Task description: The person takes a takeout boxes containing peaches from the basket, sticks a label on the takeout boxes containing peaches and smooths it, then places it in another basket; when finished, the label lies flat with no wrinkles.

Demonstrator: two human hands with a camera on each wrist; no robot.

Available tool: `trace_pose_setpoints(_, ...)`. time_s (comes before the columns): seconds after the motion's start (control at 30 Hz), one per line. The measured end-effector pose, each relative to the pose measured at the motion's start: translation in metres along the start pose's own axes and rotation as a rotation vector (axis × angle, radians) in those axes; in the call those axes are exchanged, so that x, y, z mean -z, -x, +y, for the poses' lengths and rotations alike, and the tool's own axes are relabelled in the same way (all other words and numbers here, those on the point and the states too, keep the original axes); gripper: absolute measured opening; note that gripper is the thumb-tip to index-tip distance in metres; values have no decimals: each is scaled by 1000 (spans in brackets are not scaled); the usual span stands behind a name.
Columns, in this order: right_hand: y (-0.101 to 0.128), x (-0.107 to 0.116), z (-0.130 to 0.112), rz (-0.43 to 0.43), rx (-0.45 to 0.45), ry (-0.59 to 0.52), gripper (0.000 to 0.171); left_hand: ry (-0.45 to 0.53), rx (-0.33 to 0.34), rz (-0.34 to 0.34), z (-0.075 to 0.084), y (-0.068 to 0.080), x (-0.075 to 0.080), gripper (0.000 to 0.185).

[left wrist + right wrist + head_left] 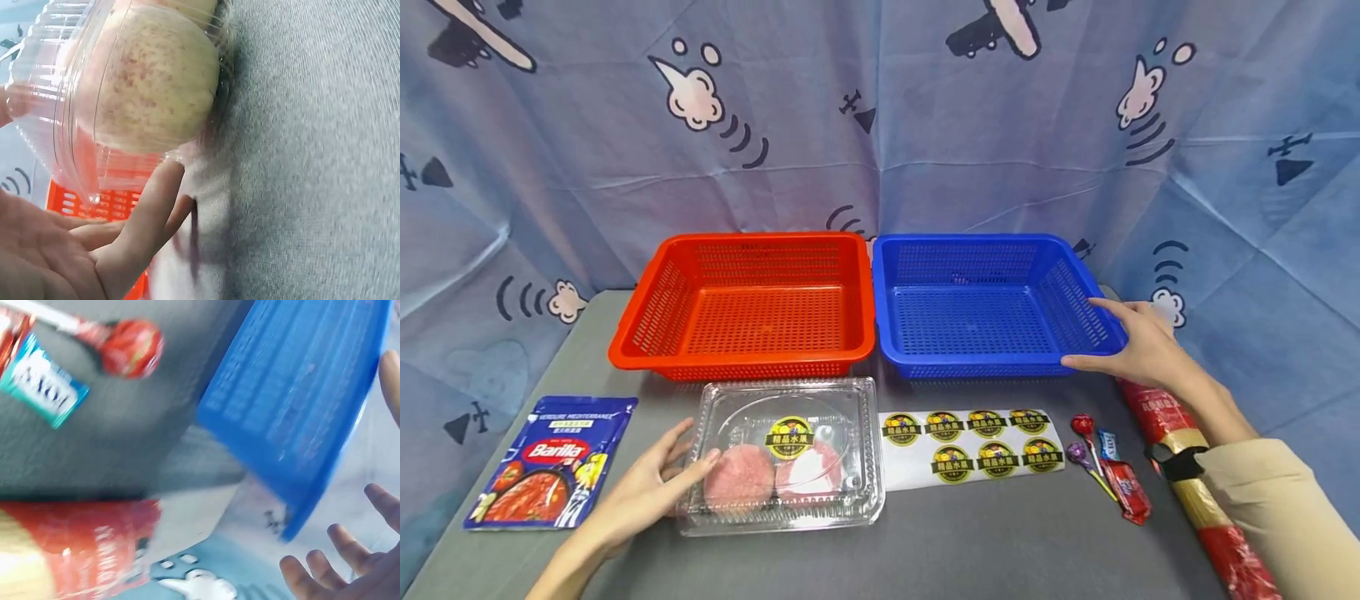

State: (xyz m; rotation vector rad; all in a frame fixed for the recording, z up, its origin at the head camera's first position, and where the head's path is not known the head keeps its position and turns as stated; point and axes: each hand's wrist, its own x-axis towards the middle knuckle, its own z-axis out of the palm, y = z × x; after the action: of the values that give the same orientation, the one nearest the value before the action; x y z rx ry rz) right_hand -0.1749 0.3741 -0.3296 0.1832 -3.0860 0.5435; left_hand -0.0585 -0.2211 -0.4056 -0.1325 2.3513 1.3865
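At the desk's left front edge I see a sauce pouch [552, 463] lying flat. Just right of it, my left hand [647, 492] rests against the left wall of the clamshell [782, 454], fingers straight and loosely spread, thumb touching the lid; nothing is pinched. The left wrist view shows one fingertip [165, 178] against the clear plastic with a speckled fruit [153, 78] behind it. The clamshell sits at the front middle of the desk, closed as far as I can tell, with two fruits inside and a round sticker on its lid.

Behind it, toward the back edge, the red basket [640, 333] and blue basket [977, 362] stand side by side, touching or nearly so. A sticker sheet [973, 446] lies just right of the clamshell, then two lollipops [1084, 437] and a small candy packet [1126, 490]. My right hand [1138, 343] rests on the blue basket's right front corner, fingers straight and slightly apart, thumb along the front rim. A red and gold roll [1198, 492] runs along the desk's right edge under my forearm.

I judge the risks to be these: an open-handed touch on slick plastic could let the clamshell slide or pop open, and my right forearm could nudge the roll off the desk
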Motion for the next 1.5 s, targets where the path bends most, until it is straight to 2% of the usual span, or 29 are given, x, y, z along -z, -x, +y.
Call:
trace_pose_setpoints(0.17, 0, 4, 18, -130, -99, -63, 117, 141, 25, -97, -3, 1, 0, 83)
trace_pose_setpoints(0.33, 0, 5, 24, -248, -151, -110, 118, 224, 4, -140, -6, 2, 0, 72)
trace_pose_setpoints(0.4, 0, 4, 25, -265, -154, -115, 118, 255, -11, -152, -7, 2, 1, 70)
trace_pose_setpoints(0.63, 0, 2, 25, -281, -162, -154, 118, 366, 3, -201, -13, 3, 5, 54)
trace_pose_setpoints(0.77, 1, 1, 24, -305, -176, -163, 118, 414, -7, -194, -19, 3, 3, 42)
trace_pose_setpoints(0.9, 1, 0, 25, -315, -180, -181, 118, 453, -4, -167, -23, 3, -2, 41)
trace_pose_setpoints(1.07, 3, -1, 26, -314, -178, -210, 117, 528, -19, -218, -25, 4, 0, 41)
trace_pose_setpoints(1.17, 4, -1, 26, -308, -174, -206, 117, 548, -18, -258, -20, 8, 1, 39)
trace_pose_setpoints(1.27, 4, -2, 26, -304, -169, -200, 116, 554, -36, -266, -8, 12, 1, 38)
trace_pose_setpoints(1.5, 4, -3, 28, -299, -177, -221, 116, 571, -87, -233, 27, 17, -3, 37)
